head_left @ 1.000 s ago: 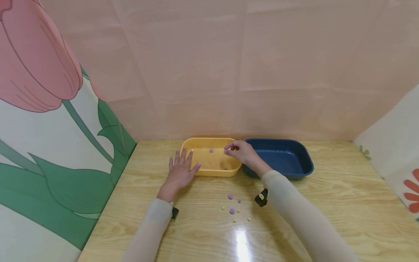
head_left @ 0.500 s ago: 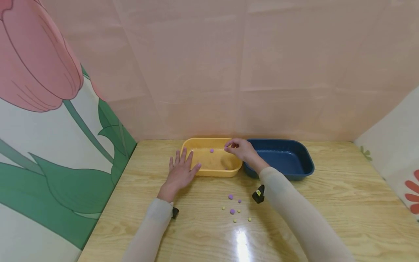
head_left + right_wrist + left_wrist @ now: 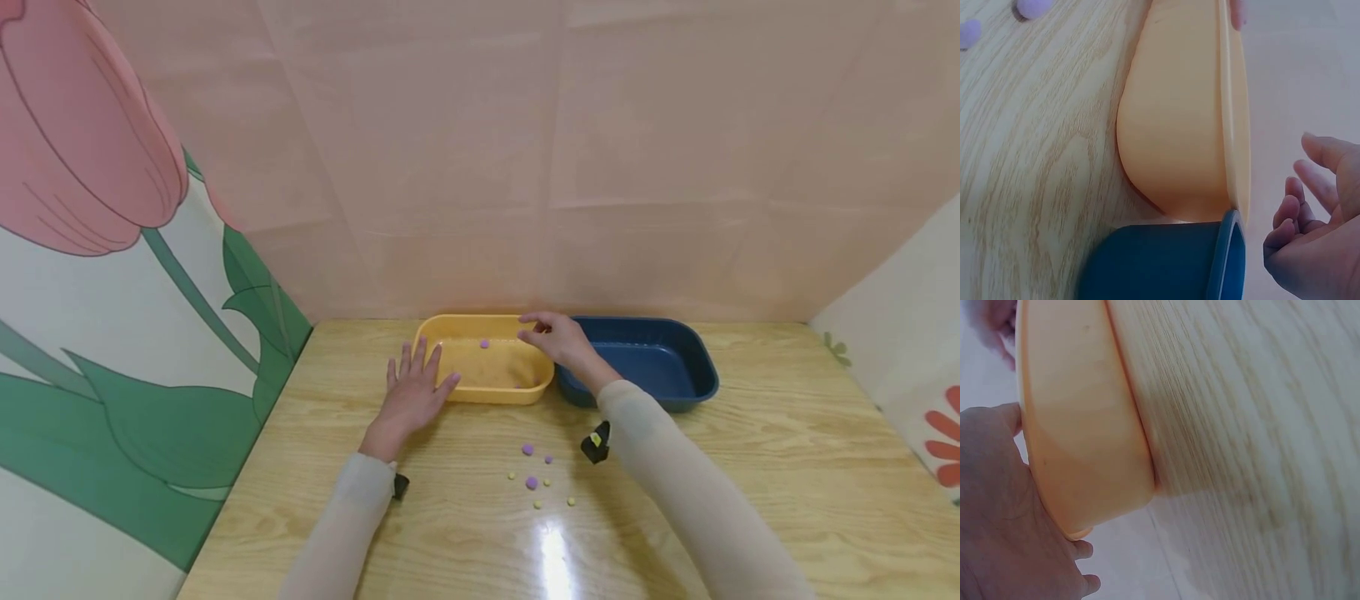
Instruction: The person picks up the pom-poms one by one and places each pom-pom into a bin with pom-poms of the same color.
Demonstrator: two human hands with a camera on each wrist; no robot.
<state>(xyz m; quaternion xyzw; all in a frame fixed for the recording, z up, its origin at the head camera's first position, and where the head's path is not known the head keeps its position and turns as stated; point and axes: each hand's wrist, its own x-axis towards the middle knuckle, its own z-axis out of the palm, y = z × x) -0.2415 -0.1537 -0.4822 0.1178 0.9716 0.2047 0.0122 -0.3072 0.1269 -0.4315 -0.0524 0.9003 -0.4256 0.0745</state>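
My left hand (image 3: 408, 400) lies with fingers spread over the near left rim of the yellow plastic basin (image 3: 491, 396). In the left wrist view, the thumb of the left hand (image 3: 1010, 506) is at the basin's rim. Above the basin's right end hovers my right hand (image 3: 558, 343). Its thumb and index finger are apart with nothing between them, and the other fingers are curled, as the right wrist view shows of the right hand (image 3: 1322, 219). Inside the basin are a purple pom-pom (image 3: 484, 343) and a second purple pom-pom (image 3: 518, 386) partly behind the near rim.
A dark blue basin (image 3: 693, 367) stands against the yellow one on its right, partly under the right wrist. On the wooden table (image 3: 450, 533) in front lie purple pom-poms (image 3: 532, 482) and several small yellow pom-poms (image 3: 572, 502). A pink backdrop (image 3: 450, 167) hangs behind.
The right hand's thumb and index finger have parted, letting go of the purple pom-pom they pinched, and the hand has risen slightly. The left hand has stayed in place.
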